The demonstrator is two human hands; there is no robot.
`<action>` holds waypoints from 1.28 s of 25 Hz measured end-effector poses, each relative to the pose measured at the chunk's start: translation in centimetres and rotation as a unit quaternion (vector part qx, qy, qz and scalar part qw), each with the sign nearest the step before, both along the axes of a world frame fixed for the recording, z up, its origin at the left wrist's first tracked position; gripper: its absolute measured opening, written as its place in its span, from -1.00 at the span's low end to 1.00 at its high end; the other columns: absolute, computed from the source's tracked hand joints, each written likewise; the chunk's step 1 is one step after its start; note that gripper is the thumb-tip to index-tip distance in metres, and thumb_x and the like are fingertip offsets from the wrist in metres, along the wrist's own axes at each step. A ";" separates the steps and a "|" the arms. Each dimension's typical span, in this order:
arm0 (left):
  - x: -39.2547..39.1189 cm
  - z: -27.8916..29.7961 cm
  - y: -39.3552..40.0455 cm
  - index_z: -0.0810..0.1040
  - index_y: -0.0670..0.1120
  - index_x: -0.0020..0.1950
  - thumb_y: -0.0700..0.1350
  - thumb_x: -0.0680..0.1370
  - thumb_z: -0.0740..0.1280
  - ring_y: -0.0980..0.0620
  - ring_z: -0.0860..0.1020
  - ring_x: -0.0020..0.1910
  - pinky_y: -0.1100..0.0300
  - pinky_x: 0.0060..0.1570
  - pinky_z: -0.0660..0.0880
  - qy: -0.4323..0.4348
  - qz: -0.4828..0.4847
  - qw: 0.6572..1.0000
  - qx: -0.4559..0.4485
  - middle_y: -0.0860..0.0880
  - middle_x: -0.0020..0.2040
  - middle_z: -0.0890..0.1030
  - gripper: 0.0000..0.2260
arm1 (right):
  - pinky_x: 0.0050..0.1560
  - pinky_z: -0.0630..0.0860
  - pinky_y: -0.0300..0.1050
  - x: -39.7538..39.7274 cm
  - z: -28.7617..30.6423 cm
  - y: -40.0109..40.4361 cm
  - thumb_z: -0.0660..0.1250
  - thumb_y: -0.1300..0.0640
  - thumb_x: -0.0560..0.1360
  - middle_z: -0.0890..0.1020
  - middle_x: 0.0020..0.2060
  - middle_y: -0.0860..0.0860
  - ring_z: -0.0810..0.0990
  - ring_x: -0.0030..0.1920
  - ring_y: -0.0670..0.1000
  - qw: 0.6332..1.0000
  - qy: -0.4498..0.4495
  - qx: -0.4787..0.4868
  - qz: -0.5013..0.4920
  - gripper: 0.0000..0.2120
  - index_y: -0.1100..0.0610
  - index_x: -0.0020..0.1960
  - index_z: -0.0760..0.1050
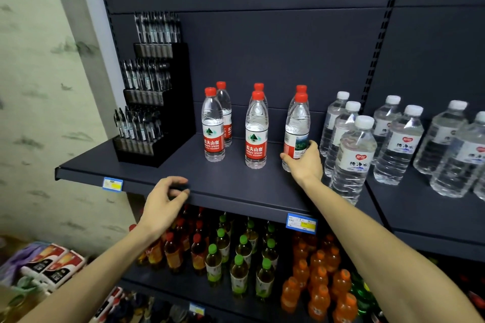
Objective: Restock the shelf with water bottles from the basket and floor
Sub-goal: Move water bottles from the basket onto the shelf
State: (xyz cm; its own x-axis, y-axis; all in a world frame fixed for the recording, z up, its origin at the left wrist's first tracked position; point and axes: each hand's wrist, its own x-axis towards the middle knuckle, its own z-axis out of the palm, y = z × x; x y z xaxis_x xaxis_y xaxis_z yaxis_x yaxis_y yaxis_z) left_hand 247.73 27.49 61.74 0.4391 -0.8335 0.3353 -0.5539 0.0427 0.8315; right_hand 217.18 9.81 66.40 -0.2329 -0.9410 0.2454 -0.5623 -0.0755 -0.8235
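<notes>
- We face a dark matte metal shelf point(231, 183) with a flat back panel.
- On it stand clear ribbed plastic water bottles with red caps and red labels, in pairs.
- Our right hand point(304, 162) wraps the front right bottle point(296, 128) low, near its base, on the shelf.
- Our left hand point(162, 204) hovers loosely curled at the near edge, holding nothing.
- Further right stand white-capped bottles point(351, 157).

Your right hand point(304, 162) grips the front-right red-capped bottle point(296, 131) standing on the shelf point(236, 181). Your left hand point(164, 202), fingers loosely curled, hovers at, perhaps touching, the shelf edge.
</notes>
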 end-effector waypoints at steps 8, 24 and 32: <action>1.1 0.4 1.3 0.51 -0.11 0.27 -0.17 0.57 0.43 0.15 0.57 -0.16 0.01 0.20 0.55 0.015 0.029 0.999 -0.002 -0.02 0.09 0.63 -0.71 | 0.54 0.20 0.10 8.4 0.3 8.6 0.41 0.10 0.53 0.29 0.54 0.17 0.23 0.55 0.19 0.983 -0.020 -0.171 0.058 -0.26 0.26 0.59 0.16; 6.6 -3.4 7.7 0.52 -0.13 0.28 -0.11 0.62 0.37 0.06 0.58 -0.01 0.06 0.18 0.54 0.066 0.144 0.987 0.034 0.05 0.02 0.61 -0.75 | 0.52 0.27 -0.07 23.3 -6.3 18.5 0.36 0.05 0.60 0.39 0.50 -0.01 0.30 0.52 -0.01 0.937 -0.048 -0.036 0.345 -0.37 0.12 0.60 0.23; 6.5 -9.6 9.0 0.51 -0.02 0.18 0.08 0.48 0.35 -0.05 0.65 0.09 -0.04 0.18 0.60 0.075 0.204 0.969 0.120 -0.01 0.06 0.66 -0.68 | 0.38 0.49 -0.03 24.9 -13.9 18.5 0.41 0.15 0.56 0.58 0.33 -0.03 0.53 0.34 -0.09 0.863 -0.068 0.067 0.496 -0.46 0.08 0.51 0.38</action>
State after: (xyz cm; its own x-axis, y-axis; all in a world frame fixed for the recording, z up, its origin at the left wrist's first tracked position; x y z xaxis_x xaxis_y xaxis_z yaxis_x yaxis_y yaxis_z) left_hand 254.26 36.53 52.10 0.7767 -0.6269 0.0615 -0.3572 -0.3578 0.8628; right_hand 242.12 28.27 52.49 0.6851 -0.7120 0.1538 -0.1722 -0.3634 -0.9156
